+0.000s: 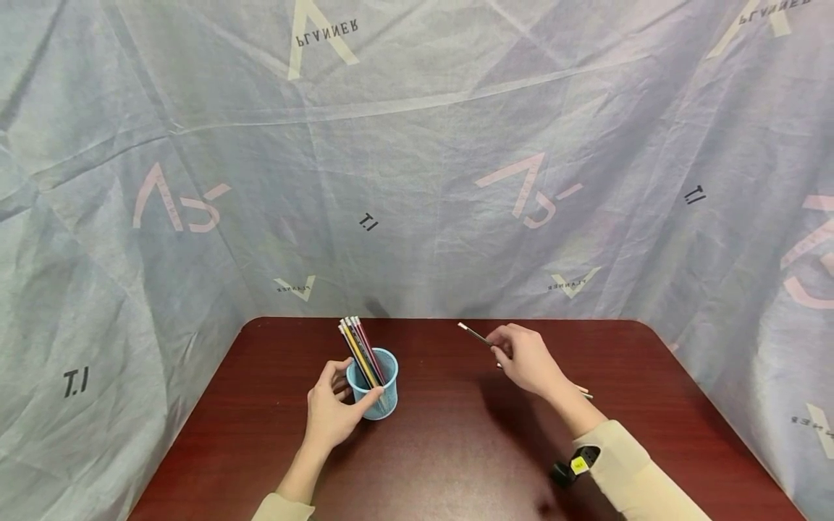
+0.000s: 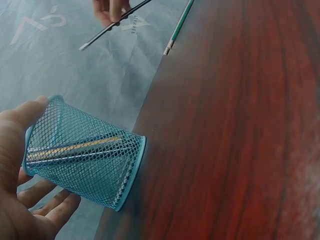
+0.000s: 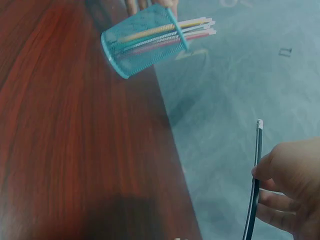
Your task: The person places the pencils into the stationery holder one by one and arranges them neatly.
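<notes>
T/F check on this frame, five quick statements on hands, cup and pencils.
1. The left hand holds the blue mesh cup. True.
2. The cup is empty. False: several pencils stand in it.
3. The right hand pinches a dark pencil above the table. True.
4. The cup lies on its side. False: it stands upright on the table.
5. A green pencil lies on the table near the right hand. True.
</notes>
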The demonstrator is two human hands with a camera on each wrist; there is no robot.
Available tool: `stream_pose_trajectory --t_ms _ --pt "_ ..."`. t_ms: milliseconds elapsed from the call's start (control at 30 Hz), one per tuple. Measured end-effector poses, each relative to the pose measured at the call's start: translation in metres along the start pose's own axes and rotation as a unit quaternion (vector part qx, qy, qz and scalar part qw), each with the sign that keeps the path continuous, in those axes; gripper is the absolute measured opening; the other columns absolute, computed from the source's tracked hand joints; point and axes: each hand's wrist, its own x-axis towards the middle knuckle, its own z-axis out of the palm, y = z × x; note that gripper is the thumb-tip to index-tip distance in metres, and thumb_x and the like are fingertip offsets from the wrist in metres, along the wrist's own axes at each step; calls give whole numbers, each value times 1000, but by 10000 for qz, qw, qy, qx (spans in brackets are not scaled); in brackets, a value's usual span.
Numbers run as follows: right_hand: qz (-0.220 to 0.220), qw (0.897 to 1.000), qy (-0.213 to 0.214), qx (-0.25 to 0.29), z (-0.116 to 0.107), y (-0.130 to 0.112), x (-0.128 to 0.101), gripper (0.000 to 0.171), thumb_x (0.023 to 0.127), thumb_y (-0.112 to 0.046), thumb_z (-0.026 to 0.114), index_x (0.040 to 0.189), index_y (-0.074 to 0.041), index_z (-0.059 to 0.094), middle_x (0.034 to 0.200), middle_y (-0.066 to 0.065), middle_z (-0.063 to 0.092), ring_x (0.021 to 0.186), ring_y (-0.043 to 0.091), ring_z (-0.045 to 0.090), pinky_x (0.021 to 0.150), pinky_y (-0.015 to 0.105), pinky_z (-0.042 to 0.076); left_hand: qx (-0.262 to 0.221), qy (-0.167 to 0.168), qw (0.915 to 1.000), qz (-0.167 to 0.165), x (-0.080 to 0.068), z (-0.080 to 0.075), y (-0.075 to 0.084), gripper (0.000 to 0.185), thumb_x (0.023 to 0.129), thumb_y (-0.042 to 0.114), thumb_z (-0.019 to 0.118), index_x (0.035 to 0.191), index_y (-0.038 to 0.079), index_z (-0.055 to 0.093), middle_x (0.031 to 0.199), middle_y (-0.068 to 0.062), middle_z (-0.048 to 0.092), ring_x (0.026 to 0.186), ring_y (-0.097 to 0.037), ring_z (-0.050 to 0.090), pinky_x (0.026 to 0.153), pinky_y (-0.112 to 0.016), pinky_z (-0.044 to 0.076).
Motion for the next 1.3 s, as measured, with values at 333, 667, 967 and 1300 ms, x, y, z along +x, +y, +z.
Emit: stream_pose_trajectory --t_ms 333,667,967,1300 --pt "-201 9990 260 313 6 -37 28 14 92 -3 77 103 -11 77 87 -2 72 74 9 61 66 25 53 -23 36 10000 16 1 1 -2 65 74 26 100 124 6 64 130 -16 75 113 -32 77 93 -50 66" --pt "-307 9945 331 941 16 -70 47 14 96 -3 75 108 -8 75 95 2 75 85 16 71 72 29 61 4 27 10000 50 0 1 -1 65 75 26 100 124 5 63 133 -17 73 113 -34 76 92 -53 66" --pt "-444 9885 652 1290 25 -94 57 12 97 -5 74 109 -9 73 95 3 74 86 16 71 75 35 63 33 102 9999 91 0 1 -1 63 75 25 100 123 6 64 133 -15 74 112 -33 77 91 -51 67" --pt "-382 9706 1019 2147 34 -119 66 13 98 -5 74 111 -8 71 99 6 75 91 19 74 80 34 68 53 24 10000 59 0 1 -1 63 74 25 100 123 7 63 136 -15 72 114 -33 76 91 -53 66"
